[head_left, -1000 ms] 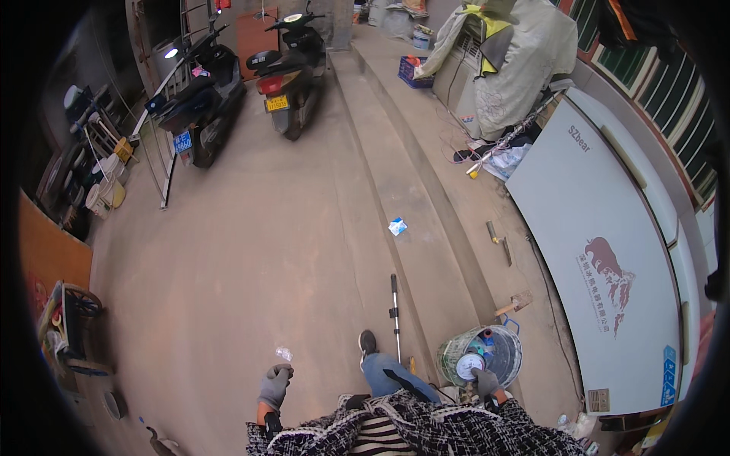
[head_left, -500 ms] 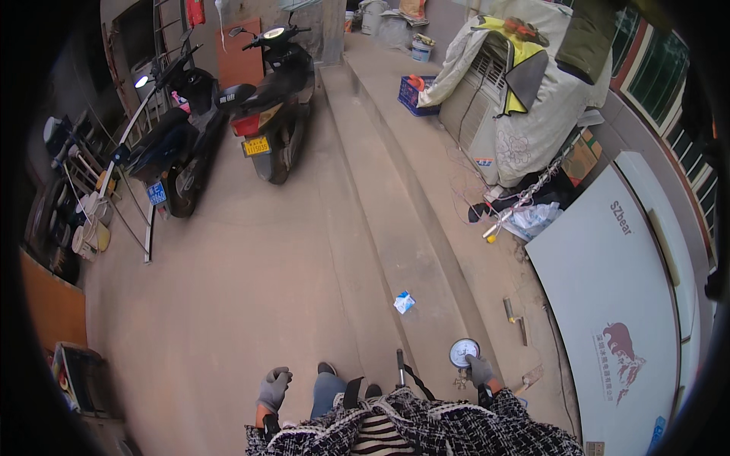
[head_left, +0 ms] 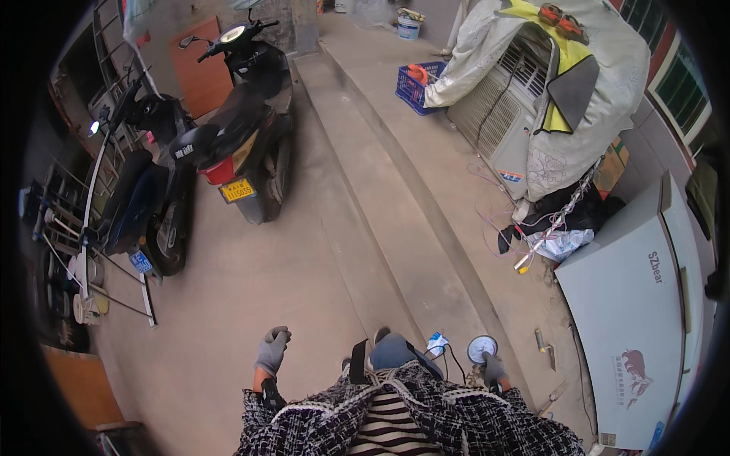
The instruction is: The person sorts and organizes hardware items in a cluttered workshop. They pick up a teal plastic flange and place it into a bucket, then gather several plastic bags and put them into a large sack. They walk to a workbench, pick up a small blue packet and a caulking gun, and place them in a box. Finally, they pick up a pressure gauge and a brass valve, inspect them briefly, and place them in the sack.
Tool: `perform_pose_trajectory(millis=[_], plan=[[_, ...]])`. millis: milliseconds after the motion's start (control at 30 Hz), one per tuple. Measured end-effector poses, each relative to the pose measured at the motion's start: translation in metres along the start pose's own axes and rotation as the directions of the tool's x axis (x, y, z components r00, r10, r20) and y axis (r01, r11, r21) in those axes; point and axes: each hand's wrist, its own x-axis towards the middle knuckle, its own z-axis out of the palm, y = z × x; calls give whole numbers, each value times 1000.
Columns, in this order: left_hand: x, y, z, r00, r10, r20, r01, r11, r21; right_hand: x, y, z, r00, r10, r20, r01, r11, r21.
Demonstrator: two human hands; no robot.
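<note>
My right hand, in a grey glove, grips a round white-faced pressure gauge by its side. Brass-coloured fittings under the dial are mostly hidden here. Thin dark tubes curve just left of the gauge. A small blue-and-white packet lies on the step beside them. My left hand, also gloved in grey, hangs out in front at the left with its fingers loosely curled together. Nothing shows in it, and it touches nothing.
Two parked scooters stand at the left. Low concrete steps run along the middle. To the right are a large grey-white chest, a covered air-conditioner unit, a blue crate, a hand tool and a trowel-like tool.
I have moved forward along the steps; the packet, scooters and chest are nearer. The gauge stays in my right hand, and my left hand is slightly higher.
</note>
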Motion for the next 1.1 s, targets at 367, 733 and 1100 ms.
perform_pose_trajectory(millis=[367,733,1100], plan=[[317,249,139,958,138,253,-171,979,113,172,-168,176,984,118,-137,-129,988,-79],[586,447,204,985,9,173,-11,1000,9,276,-592,552,878,-409,249,443,891,-96],[834,731,265,961,-67,269,61,998,32,312,-838,689,986,-148,81,157,980,-122]])
